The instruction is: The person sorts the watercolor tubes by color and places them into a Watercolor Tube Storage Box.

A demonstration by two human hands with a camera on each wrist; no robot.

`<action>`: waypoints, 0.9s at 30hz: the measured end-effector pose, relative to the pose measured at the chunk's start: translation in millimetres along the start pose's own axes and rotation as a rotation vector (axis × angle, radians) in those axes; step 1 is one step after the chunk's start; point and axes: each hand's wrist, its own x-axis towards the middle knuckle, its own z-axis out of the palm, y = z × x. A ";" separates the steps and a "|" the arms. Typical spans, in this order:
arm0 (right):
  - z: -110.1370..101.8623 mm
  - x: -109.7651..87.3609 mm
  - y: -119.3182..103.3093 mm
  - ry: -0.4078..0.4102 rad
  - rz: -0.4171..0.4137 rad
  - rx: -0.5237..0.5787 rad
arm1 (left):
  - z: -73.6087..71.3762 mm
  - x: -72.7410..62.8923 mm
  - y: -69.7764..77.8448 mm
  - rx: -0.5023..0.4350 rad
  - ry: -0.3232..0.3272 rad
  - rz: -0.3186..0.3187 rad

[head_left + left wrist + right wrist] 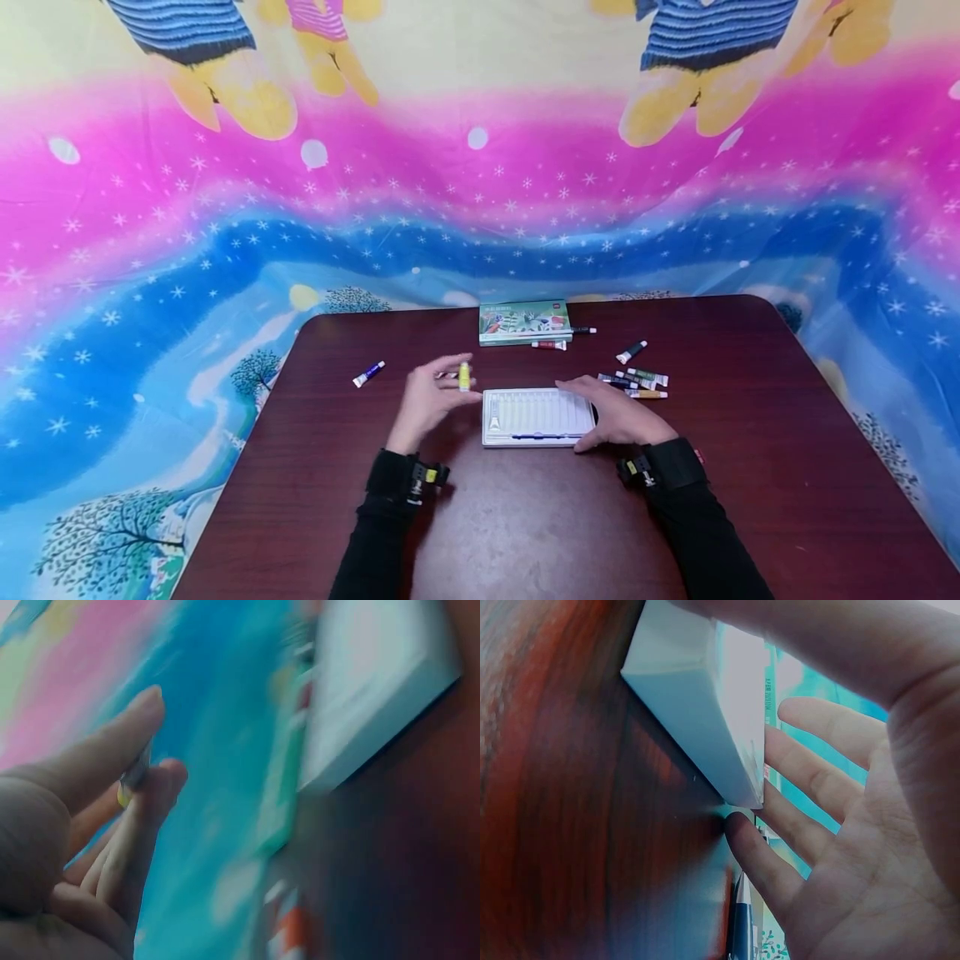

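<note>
The left hand (pixel 429 402) is raised a little above the table, thumb and fingertips pinching a small yellow paint tube (pixel 464 376) that stands roughly upright; in the blurred left wrist view the tube shows only as a dark sliver with a yellow end (pixel 133 776) caught between the thumb and the first fingers. The right hand (pixel 617 412) lies with its fingers straight and spread along the right side of the white tray (pixel 536 414), its thumb reaching over the tray's upper edge; the right wrist view shows the open palm (pixel 870 855) and the fingers just at the corner of the tray (pixel 697 712), though whether they press it I cannot tell. The tray sits flat on the dark red table (pixel 525 517) between the two hands, ribbed with narrow slots, with a white tube (pixel 494 421) at its left end and a blue brush (pixel 542 436) along its near edge. To the right of the tray, a cluster of loose tubes (pixel 637 379) lies close together. Behind the tray rests a green box (pixel 524 321) with a red tube (pixel 550 345) just in front of it. Well to the left lies a single purple tube (pixel 368 374). A bright printed cloth (pixel 480 192) hangs behind the table.
</note>
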 end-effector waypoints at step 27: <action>-0.4 -0.4 -1.0 0.002 0.001 0.004 | 66.2 -1.0 -21.0 0.742 0.003 0.201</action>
